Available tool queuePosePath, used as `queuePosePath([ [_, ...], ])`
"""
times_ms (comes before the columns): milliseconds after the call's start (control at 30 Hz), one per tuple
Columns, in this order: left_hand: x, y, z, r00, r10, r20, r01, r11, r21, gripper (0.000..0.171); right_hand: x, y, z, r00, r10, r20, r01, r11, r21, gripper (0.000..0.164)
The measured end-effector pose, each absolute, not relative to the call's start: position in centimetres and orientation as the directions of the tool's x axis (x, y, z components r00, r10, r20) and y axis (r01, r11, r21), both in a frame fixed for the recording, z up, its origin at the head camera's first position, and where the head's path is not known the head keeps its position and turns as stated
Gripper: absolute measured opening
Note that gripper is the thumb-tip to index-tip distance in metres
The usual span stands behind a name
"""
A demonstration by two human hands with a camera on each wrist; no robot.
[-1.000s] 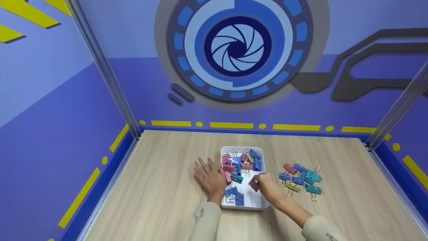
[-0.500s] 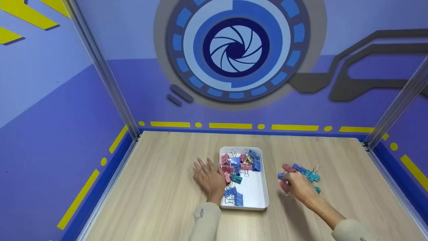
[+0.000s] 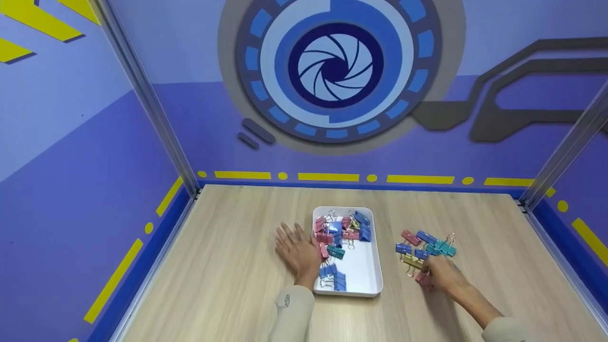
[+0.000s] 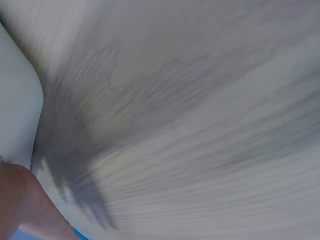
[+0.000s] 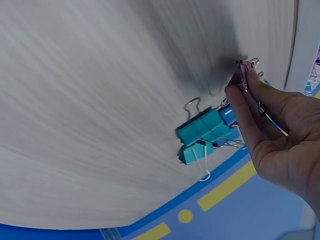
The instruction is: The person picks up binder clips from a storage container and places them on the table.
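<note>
My right hand (image 3: 444,275) pinches a pinkish-red binder clip (image 3: 422,279) at the near side of a loose group of binder clips. In the right wrist view, thumb and fingertips hold that clip (image 5: 241,75) close over the table. Around it lie a yellow clip (image 3: 412,261), a blue clip (image 3: 403,248), a red clip (image 3: 410,237) and teal clips (image 5: 200,126). My left hand (image 3: 299,254) rests with fingers spread along the left side of a white tray (image 3: 379,266), its thumb side at the rim. The left wrist view shows only the thumb (image 4: 35,205) and the tray wall (image 4: 17,100).
Inside the tray, pink clips (image 3: 325,238), a green clip (image 3: 336,252) and blue clips (image 3: 339,281) lie mostly along the left and far sides. The wooden table (image 3: 237,285) is bounded by a printed back wall (image 3: 204,123) and side panels with metal posts (image 3: 156,109).
My right hand has carried the pinkish-red clip from over the tray rightward to the clip group, then slightly nearer and farther right. The left hand has stayed in place.
</note>
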State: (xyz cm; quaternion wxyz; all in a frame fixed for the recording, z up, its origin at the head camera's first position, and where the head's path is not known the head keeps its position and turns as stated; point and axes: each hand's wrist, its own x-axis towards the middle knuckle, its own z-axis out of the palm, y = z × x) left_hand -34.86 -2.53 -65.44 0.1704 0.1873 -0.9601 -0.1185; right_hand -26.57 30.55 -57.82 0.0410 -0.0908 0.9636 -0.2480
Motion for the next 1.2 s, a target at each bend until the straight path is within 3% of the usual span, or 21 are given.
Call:
queuePosePath([
  [300, -34.8, -2.5, -65.3, -0.877, -0.392, 0.279, -0.31, 0.904, 0.295, 0.062, -26.9, 31.6, -58.8, -0.988, -0.139, -0.073, -0.086, 0.867, -0.49, 0.016],
  [700, -34.9, -2.5, -65.3, -0.876, -0.4, 0.269, -0.317, 0.899, 0.303, 0.062, -27.6, 30.7, -55.5, -0.983, -0.179, 0.032, -0.178, 0.914, -0.365, 0.019],
  [967, -34.9, -2.5, -65.4, -0.872, -0.399, 0.283, -0.311, 0.898, 0.31, 0.062, -30.6, 27.1, -53.3, -0.947, -0.23, 0.223, -0.304, 0.866, -0.397, 0.013],
  [1200, -35.0, -2.5, -65.7, -0.872, -0.396, 0.289, -0.309, 0.902, 0.302, 0.062, -33.2, 22.0, -54.3, -0.937, -0.294, 0.186, -0.346, 0.844, -0.409, 0.035],
])
